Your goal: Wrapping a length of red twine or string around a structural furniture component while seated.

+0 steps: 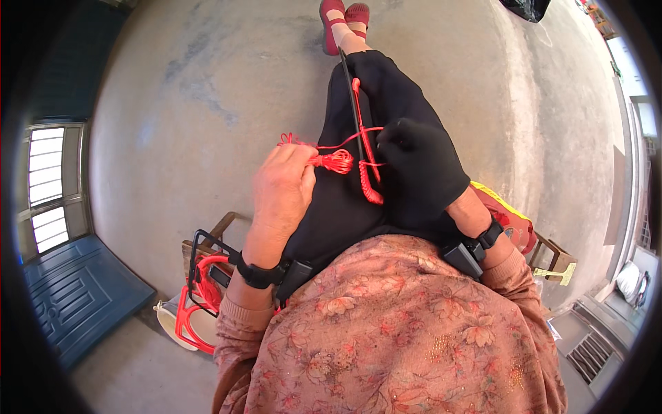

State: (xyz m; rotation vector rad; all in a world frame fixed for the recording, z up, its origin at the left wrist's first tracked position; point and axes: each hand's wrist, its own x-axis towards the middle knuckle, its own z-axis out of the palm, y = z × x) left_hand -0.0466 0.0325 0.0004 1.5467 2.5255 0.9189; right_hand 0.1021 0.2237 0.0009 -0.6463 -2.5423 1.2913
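Observation:
My bare left hand (283, 183) is closed around a small bundle of red cord (336, 162), whose looped end sticks out towards the right. A strand runs from it across my lap to my right hand (420, 159), which wears a black glove. Its fingers are curled, and the strand ends at their tips. Beside that hand a thin black frame (351, 90) lies along my legs, partly wrapped in red cord, with tight coils at the lower bend. The glove hides part of the frame, so whether the palm also grips it does not show.
By my left elbow are another black frame (194, 241), a red frame-like object (185, 321) and a pale round container (169, 324). A red bag with yellow trim (507, 214) sits at my right. A blue panelled door (89, 297) is far left; a black bag (527, 8) lies ahead.

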